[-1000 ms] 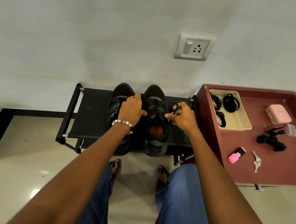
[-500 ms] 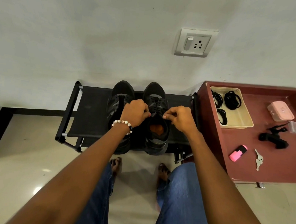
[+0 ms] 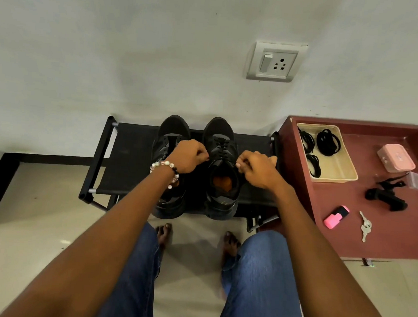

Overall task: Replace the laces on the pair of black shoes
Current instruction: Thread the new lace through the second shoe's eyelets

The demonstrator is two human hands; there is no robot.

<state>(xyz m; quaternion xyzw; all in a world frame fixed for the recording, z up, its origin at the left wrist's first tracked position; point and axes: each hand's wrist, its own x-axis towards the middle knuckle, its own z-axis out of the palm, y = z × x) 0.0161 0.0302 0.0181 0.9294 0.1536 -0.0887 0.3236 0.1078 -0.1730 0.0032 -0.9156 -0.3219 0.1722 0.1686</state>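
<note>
Home entryway: low shoe rack against plain wall, wall socket upper right, tiled floor, keys on side surface.

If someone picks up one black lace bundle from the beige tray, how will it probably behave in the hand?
The lace bundles lie as loose coils in the beige tray, so one would probably be floppy and sag. It looks thin, so likely very light. The coils do not appear tied, so a bundle may unwind or catch on its neighbour when lifted.
</note>
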